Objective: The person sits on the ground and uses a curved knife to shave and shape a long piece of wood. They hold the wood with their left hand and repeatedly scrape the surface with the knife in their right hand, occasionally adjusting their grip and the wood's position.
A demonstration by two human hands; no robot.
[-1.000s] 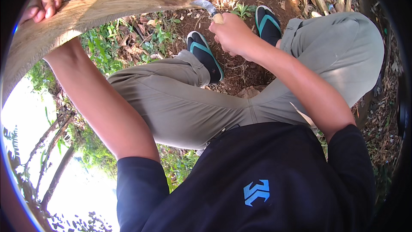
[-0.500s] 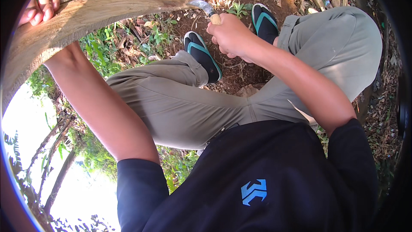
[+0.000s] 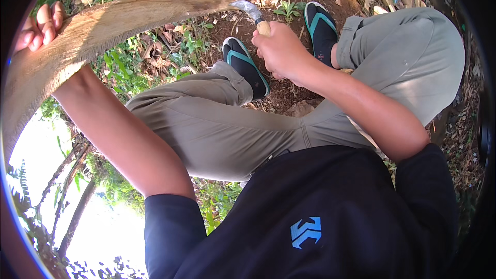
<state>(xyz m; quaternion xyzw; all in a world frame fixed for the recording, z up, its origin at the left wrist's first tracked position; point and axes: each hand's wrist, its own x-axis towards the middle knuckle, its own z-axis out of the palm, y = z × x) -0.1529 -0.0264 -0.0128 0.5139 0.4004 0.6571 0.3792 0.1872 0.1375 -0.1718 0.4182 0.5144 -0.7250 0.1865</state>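
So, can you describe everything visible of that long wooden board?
The wooden board is pale brown and bare, with visible grain and a rough near edge. It looks curved, though the lens may cause some of that. It narrows toward its right end, where a hooked grey blade in the right hand appears to meet it. The left hand curls its fingers over the far edge. Sun and shade cross it; its left end runs out of view.
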